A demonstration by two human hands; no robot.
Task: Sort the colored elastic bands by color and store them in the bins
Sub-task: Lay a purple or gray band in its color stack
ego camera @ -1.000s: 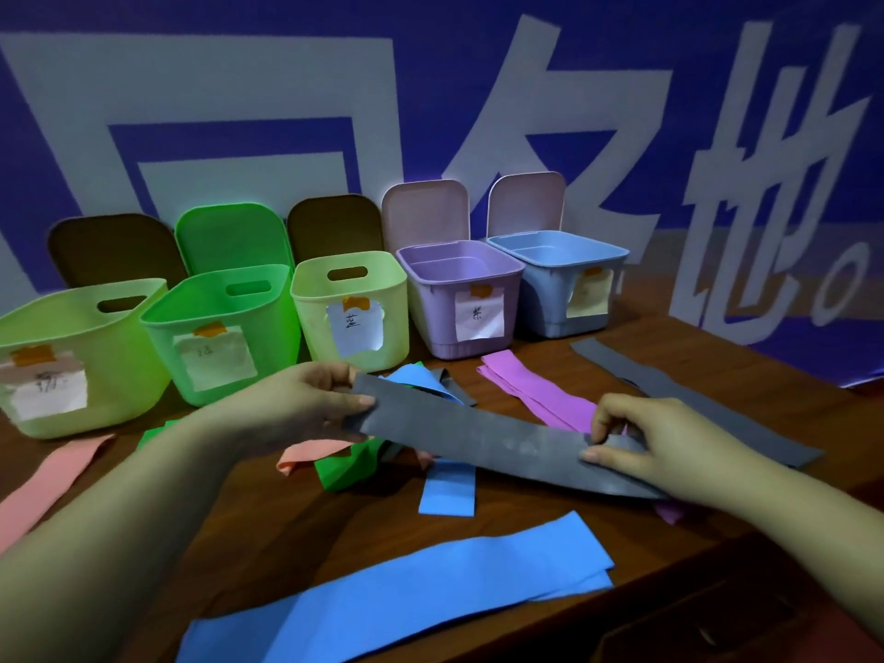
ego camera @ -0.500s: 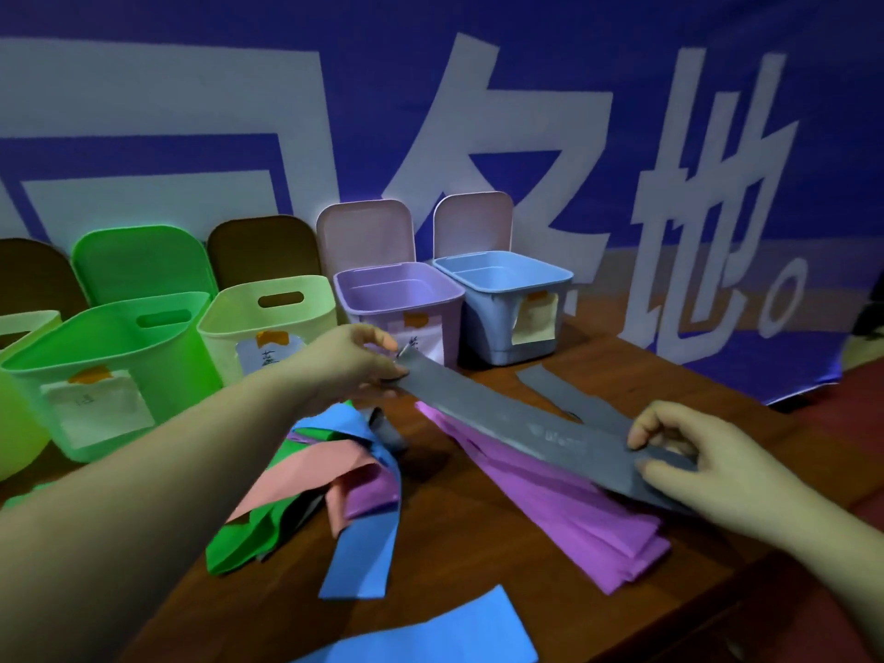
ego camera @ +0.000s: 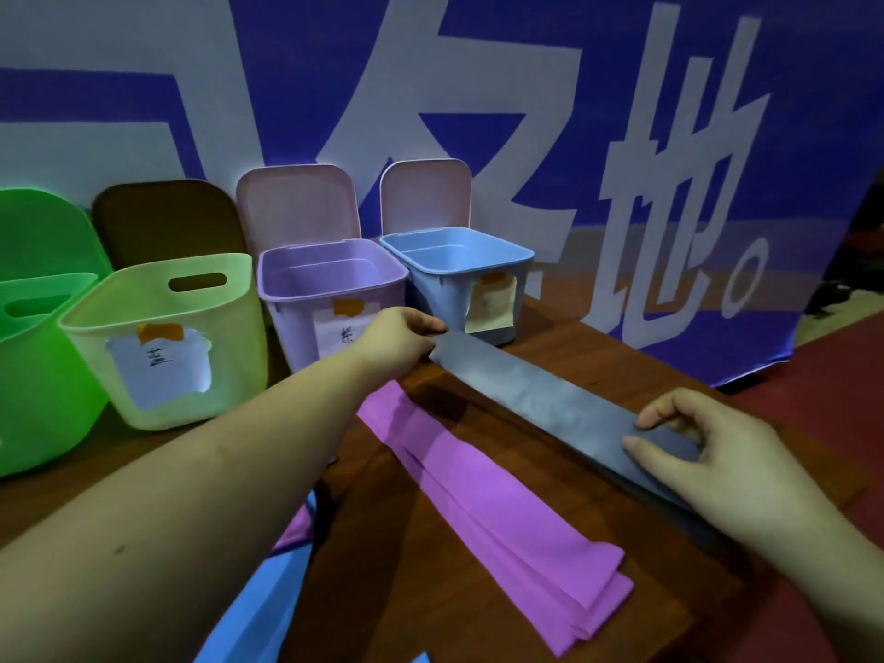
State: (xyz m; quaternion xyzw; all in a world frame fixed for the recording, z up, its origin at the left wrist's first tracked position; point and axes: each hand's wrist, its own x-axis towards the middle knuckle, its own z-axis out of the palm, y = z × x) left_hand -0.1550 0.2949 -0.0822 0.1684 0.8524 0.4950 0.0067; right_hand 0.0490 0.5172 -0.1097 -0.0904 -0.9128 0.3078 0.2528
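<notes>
Left hand (ego camera: 406,339) and right hand (ego camera: 708,452) pinch grey band (ego camera: 550,399) ends, stretched near blue bin (ego camera: 459,253). Risk: loose pinch, band snaps back, misses bin.

Dim, bluish cast, soft focus, wide-angle distortion

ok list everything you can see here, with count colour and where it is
bins: four, bright green, pale green, purple, blue; row at table back
lids: four upright behind bins, green, brown, two pink
labels: three, paper, bin fronts
grey band: one, stretched between hands
purple bands: stack, table centre
blue bands: bottom left, count unclear
table: brown wood
banner: blue and white, behind
left hand: pinching band's far end
right hand: gripping near end
</notes>
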